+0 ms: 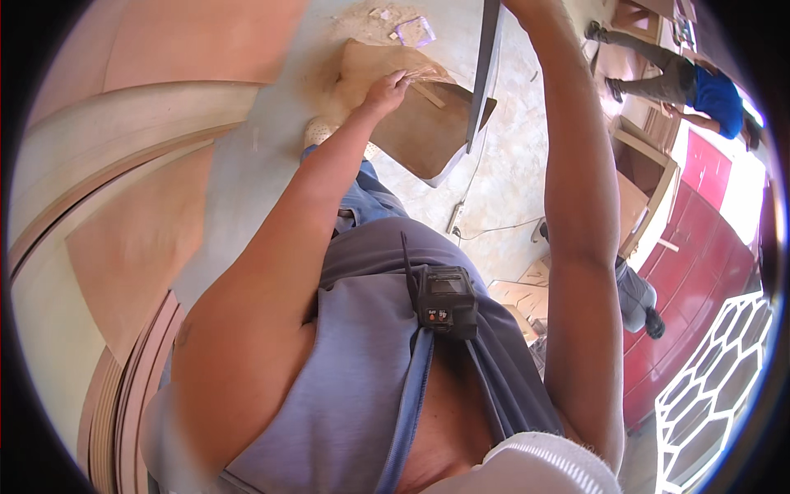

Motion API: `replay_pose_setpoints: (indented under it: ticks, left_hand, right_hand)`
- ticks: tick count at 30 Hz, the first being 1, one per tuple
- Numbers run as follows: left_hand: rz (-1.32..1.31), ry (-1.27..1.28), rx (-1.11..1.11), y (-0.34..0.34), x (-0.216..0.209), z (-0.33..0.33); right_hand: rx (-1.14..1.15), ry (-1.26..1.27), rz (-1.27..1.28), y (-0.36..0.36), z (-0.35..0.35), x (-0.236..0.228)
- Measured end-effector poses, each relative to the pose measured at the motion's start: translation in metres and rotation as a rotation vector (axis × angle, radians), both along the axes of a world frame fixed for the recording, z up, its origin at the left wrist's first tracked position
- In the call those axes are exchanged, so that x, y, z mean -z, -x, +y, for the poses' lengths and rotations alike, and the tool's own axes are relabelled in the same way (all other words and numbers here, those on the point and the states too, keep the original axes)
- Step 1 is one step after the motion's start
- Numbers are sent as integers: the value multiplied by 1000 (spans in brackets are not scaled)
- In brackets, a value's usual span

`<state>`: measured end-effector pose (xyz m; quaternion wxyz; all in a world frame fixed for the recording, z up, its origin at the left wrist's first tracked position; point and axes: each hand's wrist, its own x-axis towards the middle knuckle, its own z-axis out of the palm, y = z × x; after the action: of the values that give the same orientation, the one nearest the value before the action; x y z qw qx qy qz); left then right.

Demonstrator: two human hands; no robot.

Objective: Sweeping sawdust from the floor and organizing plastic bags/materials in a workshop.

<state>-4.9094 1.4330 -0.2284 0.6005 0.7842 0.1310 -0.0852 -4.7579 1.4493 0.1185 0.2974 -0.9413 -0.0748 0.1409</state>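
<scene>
My left hand (387, 92) is ahead of me with its fingers closed. They meet at the upper part of a brown sheet (424, 136), where shiny, see-through film-like material (426, 67) shows by the fingertips. What exactly they pinch I cannot make out. My right hand (531, 8) reaches far forward and is cut off by the top edge, so its fingers are hidden. Just left of it a long, narrow grey bar or panel edge (485, 78) slants down past the brown sheet's right side.
Large wooden boards (181, 49) lean and stack along my left. A power strip (455, 218) with its cable lies on the floor. At right, one person in a blue top (717, 99) and another in grey (635, 300) are near wooden frames and a white hexagon lattice (714, 387).
</scene>
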Motion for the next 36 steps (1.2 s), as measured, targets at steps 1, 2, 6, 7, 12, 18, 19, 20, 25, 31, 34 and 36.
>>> replay_pose_setpoints:
  ticks: [1, 2, 6, 7, 12, 18, 19, 20, 25, 31, 34, 36]
  left_hand:
    - [22, 4, -15, 1, 2, 2]
    - [43, 7, -27, 2, 3, 5]
    - [5, -78, -116, 9, 24, 21]
    - [48, -110, -125, 6, 20, 21]
    - [151, -125, -97, -6, 11, 35]
    - [248, -230, -93, -15, 24, 68]
    - [280, -177, -102, -21, 33, 73]
    - [319, -132, -108, -22, 40, 83]
    - [300, -31, -207, -28, -2, 106]
    - [391, 389, -455, -5, -47, 155]
    - [383, 434, -565, 18, -68, 161]
    - [329, 444, -588, 24, -84, 155]
  right_hand:
    - [3, -7, 8, 1, 4, 2]
    - [8, -15, 16, 2, 7, 4]
    - [30, -50, 47, 8, 13, 6]
    - [54, -51, 45, 7, 8, 3]
    - [-20, -281, 83, 20, -40, -43]
    - [157, -648, 36, 61, -157, -104]
    - [290, -758, 19, 76, -176, -123]
    - [367, -789, -33, 89, -188, -136]
    - [566, -856, -153, 179, -313, -159]
    - [687, -768, -284, 258, -377, -78]
    - [787, -260, -231, 274, -366, 6]
    - [625, -210, -30, 291, -393, 81]
